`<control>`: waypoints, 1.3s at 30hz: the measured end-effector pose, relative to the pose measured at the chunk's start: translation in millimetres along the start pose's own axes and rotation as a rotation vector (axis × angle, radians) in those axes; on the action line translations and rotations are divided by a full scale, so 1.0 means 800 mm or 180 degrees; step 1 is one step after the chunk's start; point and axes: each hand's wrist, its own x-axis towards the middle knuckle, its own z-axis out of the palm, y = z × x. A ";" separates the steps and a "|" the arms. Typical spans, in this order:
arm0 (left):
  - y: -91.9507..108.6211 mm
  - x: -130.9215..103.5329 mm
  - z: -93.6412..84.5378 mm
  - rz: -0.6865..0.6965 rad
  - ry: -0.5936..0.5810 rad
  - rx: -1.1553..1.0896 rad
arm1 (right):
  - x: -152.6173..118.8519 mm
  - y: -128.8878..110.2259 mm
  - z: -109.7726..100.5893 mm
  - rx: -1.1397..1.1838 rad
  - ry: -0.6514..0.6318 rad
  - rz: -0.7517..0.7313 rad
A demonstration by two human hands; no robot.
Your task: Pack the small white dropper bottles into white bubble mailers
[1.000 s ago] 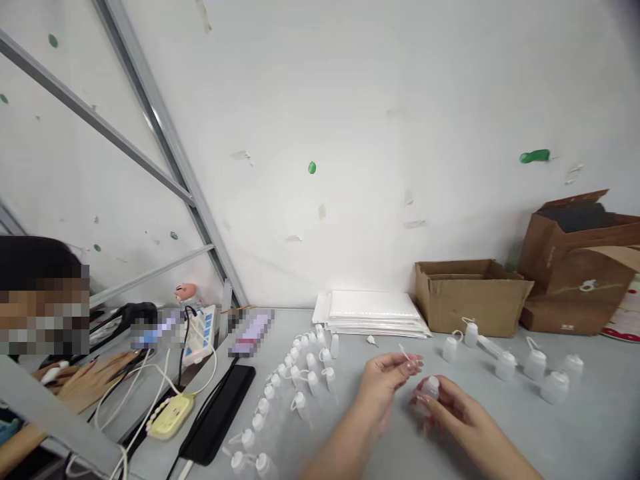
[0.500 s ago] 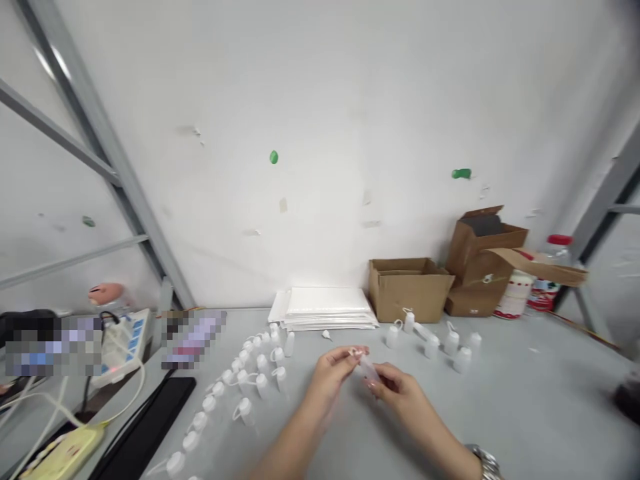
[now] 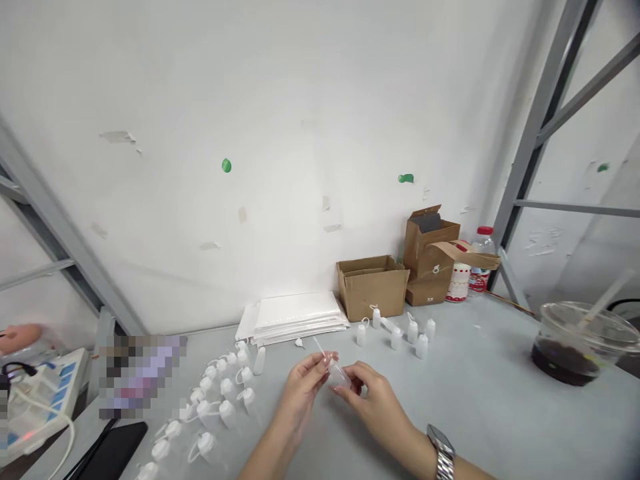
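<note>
A small translucent plastic bottle (image 3: 339, 377) is held tilted above the table between my two hands. My left hand (image 3: 301, 385) pinches its top end, where a thin white strip (image 3: 319, 345) sticks up past the fingers. The fingers of my right hand (image 3: 374, 395) are closed round the bottle's lower body. To the left stand rows of similar bottles with white caps and looped straps, one of them a near bottle (image 3: 206, 445). Several more, including a capped bottle (image 3: 421, 346), are grouped to the right. Beyond my hands lies a small white nozzle-like piece (image 3: 299, 343).
A stack of white sheets (image 3: 295, 313) and an open cardboard box (image 3: 373, 293) stand by the wall. Farther right are a brown paper bag (image 3: 430, 267) and a red-capped bottle (image 3: 481, 267). A cup of dark drink (image 3: 570, 353) is at right, a black slab (image 3: 113, 450) at left.
The view has turned right, bringing the drink cup fully into sight. Both hands still hold the bottle, and the white strip now points up and left from its top.
</note>
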 end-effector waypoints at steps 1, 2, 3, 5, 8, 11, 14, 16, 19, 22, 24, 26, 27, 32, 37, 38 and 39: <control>0.000 0.000 0.000 -0.0016 -0.0058 0.0000 | -0.001 0.001 0.000 -0.0036 0.0027 -0.0029; -0.001 0.000 0.001 -0.0040 -0.0113 -0.0011 | -0.001 0.002 0.000 -0.0061 0.0049 -0.0060; -0.001 -0.001 0.001 -0.0068 -0.0162 -0.0025 | -0.002 0.003 0.001 -0.0074 0.0063 -0.0086; -0.003 0.000 0.000 -0.0130 -0.0247 -0.0084 | -0.001 0.003 0.001 -0.0048 0.0063 -0.0107; -0.005 0.001 -0.002 -0.0176 -0.0429 -0.0296 | 0.001 0.002 0.001 0.0140 0.0023 -0.0056; -0.007 0.001 -0.004 -0.0173 -0.0545 -0.0474 | 0.005 -0.001 -0.001 0.0693 -0.0271 0.0158; -0.006 -0.001 -0.003 -0.0249 -0.0548 -0.0529 | 0.006 -0.002 -0.004 0.1667 -0.0980 0.0443; -0.004 -0.003 -0.003 -0.0351 -0.0541 -0.0612 | 0.005 -0.002 -0.004 0.2321 -0.1342 0.0610; -0.004 -0.002 -0.003 -0.0449 -0.0488 -0.0741 | 0.005 0.001 -0.002 0.2686 -0.1361 0.0739; -0.007 0.002 -0.006 -0.0471 -0.0458 -0.0623 | 0.007 0.006 0.002 0.1946 -0.0944 0.0635; -0.011 0.004 -0.008 -0.0495 -0.0407 -0.0492 | 0.006 0.009 0.005 0.1109 -0.0526 0.0457; -0.014 0.004 -0.009 -0.0535 -0.0298 -0.0430 | 0.003 0.011 0.007 0.0293 -0.0138 0.0098; -0.015 0.004 -0.009 -0.0544 -0.0237 -0.0435 | 0.001 0.012 0.007 -0.0042 0.0013 -0.0132; -0.015 0.003 -0.004 -0.0400 -0.0286 -0.0539 | -0.007 0.012 0.007 -0.0710 0.0289 -0.0839; -0.012 0.001 -0.004 -0.0361 -0.0570 -0.0625 | -0.003 -0.002 0.002 -0.0159 0.0008 -0.0149; -0.012 0.000 -0.004 -0.0372 -0.0592 -0.0665 | 0.000 -0.004 0.001 0.0070 -0.0056 0.0030; -0.011 -0.001 -0.004 -0.0383 -0.0612 -0.0702 | 0.002 -0.006 0.000 0.0333 -0.0138 0.0170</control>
